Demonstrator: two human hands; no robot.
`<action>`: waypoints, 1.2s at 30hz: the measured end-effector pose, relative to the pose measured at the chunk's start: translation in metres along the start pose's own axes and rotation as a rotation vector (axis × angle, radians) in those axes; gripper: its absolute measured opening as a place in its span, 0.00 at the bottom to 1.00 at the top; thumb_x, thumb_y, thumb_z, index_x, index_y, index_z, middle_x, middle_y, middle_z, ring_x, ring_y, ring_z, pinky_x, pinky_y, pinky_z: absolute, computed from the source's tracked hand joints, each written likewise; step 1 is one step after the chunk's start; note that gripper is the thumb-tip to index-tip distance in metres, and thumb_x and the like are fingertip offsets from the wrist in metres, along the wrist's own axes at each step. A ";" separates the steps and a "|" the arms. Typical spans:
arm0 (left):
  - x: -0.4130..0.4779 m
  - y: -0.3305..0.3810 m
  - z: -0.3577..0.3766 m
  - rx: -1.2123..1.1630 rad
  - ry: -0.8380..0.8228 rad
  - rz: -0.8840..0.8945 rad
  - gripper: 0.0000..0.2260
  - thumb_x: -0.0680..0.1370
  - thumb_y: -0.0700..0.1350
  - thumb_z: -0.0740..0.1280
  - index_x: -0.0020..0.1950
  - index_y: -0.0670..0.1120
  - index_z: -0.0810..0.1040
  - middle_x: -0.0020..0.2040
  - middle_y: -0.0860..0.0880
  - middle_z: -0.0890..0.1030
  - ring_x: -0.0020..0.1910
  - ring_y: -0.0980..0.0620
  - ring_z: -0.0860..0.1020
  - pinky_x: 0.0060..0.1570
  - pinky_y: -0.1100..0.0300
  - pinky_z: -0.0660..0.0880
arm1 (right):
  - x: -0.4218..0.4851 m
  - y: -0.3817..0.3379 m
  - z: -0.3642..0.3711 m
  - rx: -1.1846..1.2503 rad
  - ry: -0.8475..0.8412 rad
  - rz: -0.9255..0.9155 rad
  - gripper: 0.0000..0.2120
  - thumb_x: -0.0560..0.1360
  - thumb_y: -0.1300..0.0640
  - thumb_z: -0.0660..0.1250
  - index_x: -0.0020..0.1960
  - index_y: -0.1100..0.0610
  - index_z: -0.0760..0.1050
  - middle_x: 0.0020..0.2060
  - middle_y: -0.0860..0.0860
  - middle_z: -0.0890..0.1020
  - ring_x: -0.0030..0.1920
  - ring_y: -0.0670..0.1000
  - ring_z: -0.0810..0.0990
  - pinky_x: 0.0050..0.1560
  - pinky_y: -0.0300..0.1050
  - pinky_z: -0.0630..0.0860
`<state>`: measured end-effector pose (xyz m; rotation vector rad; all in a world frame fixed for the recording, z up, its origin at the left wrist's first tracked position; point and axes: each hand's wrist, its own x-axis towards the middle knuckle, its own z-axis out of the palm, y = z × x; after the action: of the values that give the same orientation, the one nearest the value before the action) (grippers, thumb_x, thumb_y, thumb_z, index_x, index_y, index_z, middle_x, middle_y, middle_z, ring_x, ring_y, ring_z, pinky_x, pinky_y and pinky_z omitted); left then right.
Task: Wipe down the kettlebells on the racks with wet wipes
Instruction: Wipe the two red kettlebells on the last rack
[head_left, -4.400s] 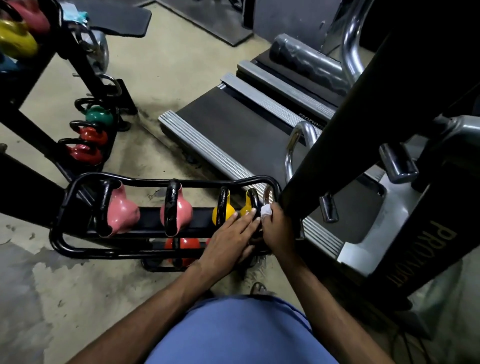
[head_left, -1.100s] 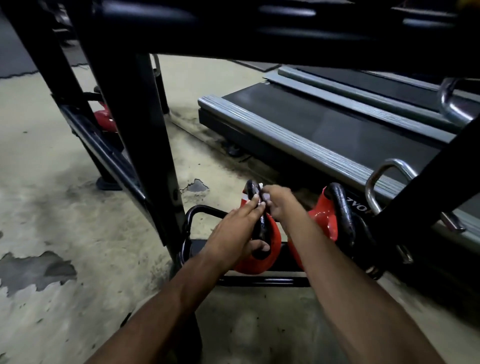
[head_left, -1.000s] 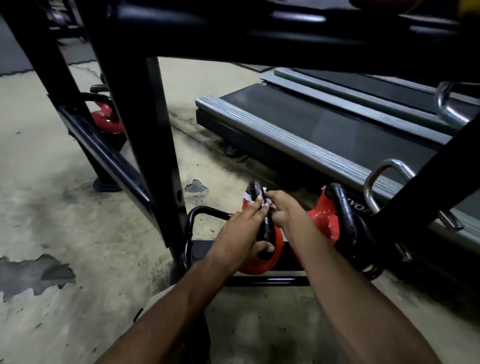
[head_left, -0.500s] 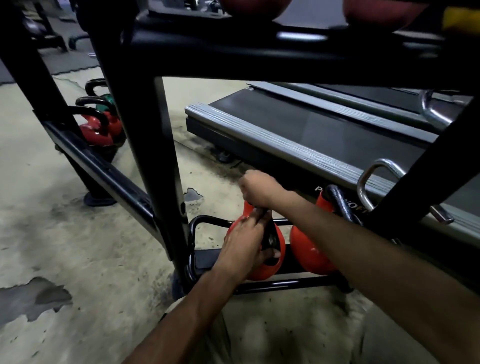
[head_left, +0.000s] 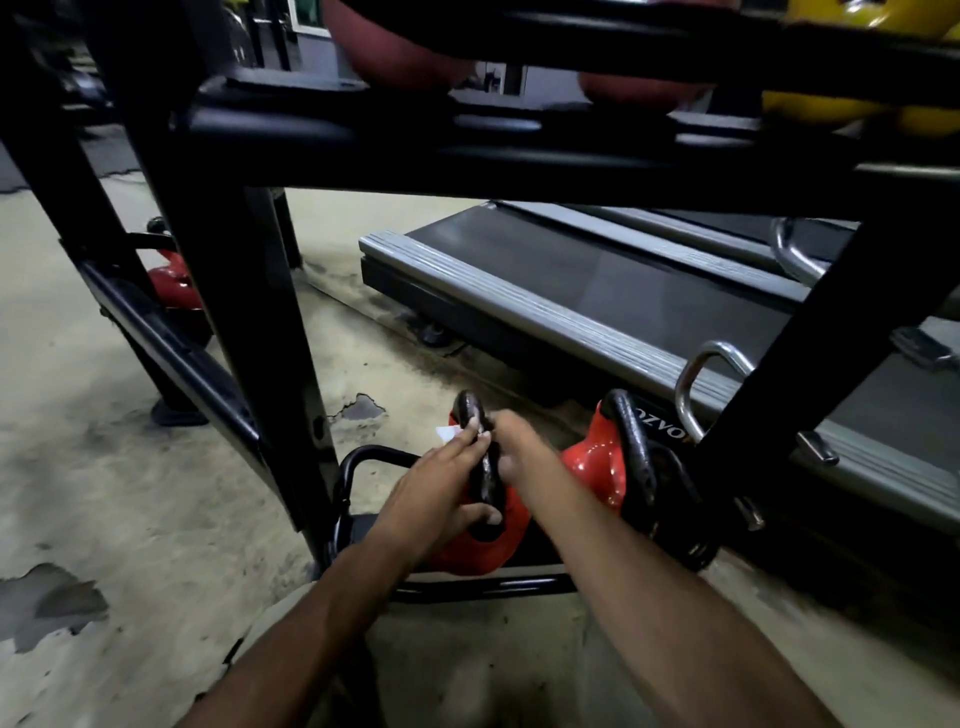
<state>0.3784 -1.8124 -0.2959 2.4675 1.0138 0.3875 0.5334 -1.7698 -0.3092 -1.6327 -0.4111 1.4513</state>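
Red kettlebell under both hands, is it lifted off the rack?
No, the red kettlebell rests on the rack's bottom shelf, left hand gripping its handle, right hand holding a wipe to it.

Floor: pale, worn concrete floor (head_left: 104, 493), stained, with dark chipped patches (head_left: 52, 608).
Furniture: black-belted grey treadmill (head_left: 597, 275) with a ribbed silver side rail (head_left: 519, 301); a bent chrome tube loop (head_left: 698, 379) stood near.
Light: dim, a soft sheen on metal.

Only a white corner of the wet wipe (head_left: 445, 432) shows past the left hand's (head_left: 436, 499) fingers. The right hand (head_left: 511, 447) is motion-blurred, its fingertips hidden behind the kettlebell handle (head_left: 480, 457). The frame's top edge cuts off the yellow kettlebells (head_left: 831, 111).
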 end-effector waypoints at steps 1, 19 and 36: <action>0.001 0.000 0.000 0.004 -0.001 0.002 0.47 0.71 0.55 0.79 0.84 0.51 0.57 0.84 0.54 0.52 0.82 0.50 0.58 0.79 0.56 0.58 | 0.011 0.009 -0.001 0.128 -0.059 0.045 0.22 0.81 0.58 0.55 0.67 0.70 0.76 0.60 0.66 0.82 0.52 0.63 0.84 0.37 0.48 0.82; -0.044 0.021 0.038 0.064 0.236 0.016 0.35 0.79 0.44 0.72 0.83 0.48 0.60 0.83 0.47 0.58 0.79 0.44 0.63 0.75 0.48 0.67 | -0.039 -0.060 0.051 -2.239 -0.087 -0.771 0.12 0.77 0.60 0.64 0.56 0.61 0.81 0.54 0.58 0.83 0.53 0.62 0.83 0.39 0.48 0.73; -0.039 0.020 0.023 0.150 0.211 0.059 0.35 0.78 0.45 0.73 0.82 0.43 0.62 0.82 0.44 0.61 0.81 0.49 0.62 0.77 0.60 0.52 | -0.033 0.010 0.001 0.396 -0.184 0.061 0.20 0.82 0.62 0.52 0.43 0.65 0.80 0.34 0.59 0.85 0.34 0.54 0.83 0.34 0.41 0.82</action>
<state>0.3734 -1.8598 -0.3093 2.6380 1.0912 0.6222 0.5206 -1.7989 -0.2964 -1.2110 -0.1609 1.6169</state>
